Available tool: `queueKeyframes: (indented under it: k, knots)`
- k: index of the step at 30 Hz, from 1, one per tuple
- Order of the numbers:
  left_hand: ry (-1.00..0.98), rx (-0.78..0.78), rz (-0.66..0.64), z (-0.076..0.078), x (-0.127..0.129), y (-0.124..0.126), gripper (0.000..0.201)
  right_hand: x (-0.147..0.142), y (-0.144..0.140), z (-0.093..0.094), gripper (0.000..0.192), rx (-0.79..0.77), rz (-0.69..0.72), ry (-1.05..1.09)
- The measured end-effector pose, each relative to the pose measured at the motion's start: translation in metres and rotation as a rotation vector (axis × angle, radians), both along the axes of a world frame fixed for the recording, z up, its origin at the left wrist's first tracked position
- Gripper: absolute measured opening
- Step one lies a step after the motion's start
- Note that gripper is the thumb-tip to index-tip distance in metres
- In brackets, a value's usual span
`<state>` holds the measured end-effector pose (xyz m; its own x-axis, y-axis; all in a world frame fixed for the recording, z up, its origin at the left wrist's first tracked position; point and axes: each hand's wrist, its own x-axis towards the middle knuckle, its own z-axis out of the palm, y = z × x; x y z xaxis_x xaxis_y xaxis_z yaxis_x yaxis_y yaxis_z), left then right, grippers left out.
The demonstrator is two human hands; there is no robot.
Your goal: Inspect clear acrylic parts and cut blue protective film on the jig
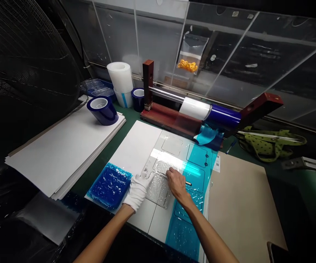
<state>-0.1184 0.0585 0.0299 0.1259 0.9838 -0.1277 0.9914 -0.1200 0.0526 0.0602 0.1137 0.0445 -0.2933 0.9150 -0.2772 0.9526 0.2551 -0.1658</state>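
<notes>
My right hand, bare, is closed round a slim pen-like tool. The tool's handle end sticks out to the right, and its thin tip points left over clear sheeting. My left hand wears a white glove and lies with fingers stretched out on the sheet's left part. Beneath both hands is a white board covered with clear film, marked with rounded rectangular outlines. Blue film covers the board's right strip. Left of my gloved hand rests a stack of shiny blue film pieces.
A stack of white sheets bears a blue tape roll. Behind the board stands a wooden roller stand with a blue film roll. White film rolls stand at the back, a brown board at right, a fan at left.
</notes>
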Motion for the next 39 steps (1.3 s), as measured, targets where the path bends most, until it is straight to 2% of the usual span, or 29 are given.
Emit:
queueKeyframes:
  k: [7,11,14,17,20,23,28,33,39]
  knots:
    - [0.041,0.014,-0.058,0.002,-0.004,0.003,0.033,0.072,-0.025,0.014,0.03,0.0,-0.108,-0.045]
    - [0.015,0.076,-0.015,0.009,-0.005,-0.003,0.036,0.09,-0.047,0.025,0.027,-0.006,-0.186,0.023]
    - [-0.03,0.142,0.03,0.016,-0.003,-0.023,0.036,0.088,-0.074,0.026,0.018,-0.045,-0.231,0.103]
    - [-0.091,0.186,0.028,0.017,-0.001,-0.051,0.036,0.079,-0.103,0.02,0.015,-0.099,-0.276,0.16]
    - [-0.134,0.204,0.017,0.009,0.002,-0.073,0.034,0.068,-0.121,0.012,0.016,-0.138,-0.321,0.217]
    - [-0.153,0.225,0.014,-0.002,0.005,-0.083,0.034,0.06,-0.128,0.005,0.017,-0.177,-0.371,0.298]
    - [-0.138,0.286,-0.005,-0.013,0.006,-0.083,0.035,0.057,-0.128,0.001,0.014,-0.322,-0.444,0.532]
    - [-0.118,0.33,-0.065,-0.013,-0.003,-0.07,0.032,0.058,-0.129,0.0,0.023,-0.494,-0.54,0.78]
    - [-0.154,0.304,-0.194,-0.008,-0.019,-0.054,0.03,0.059,-0.132,-0.002,0.025,-0.503,-0.619,0.94]
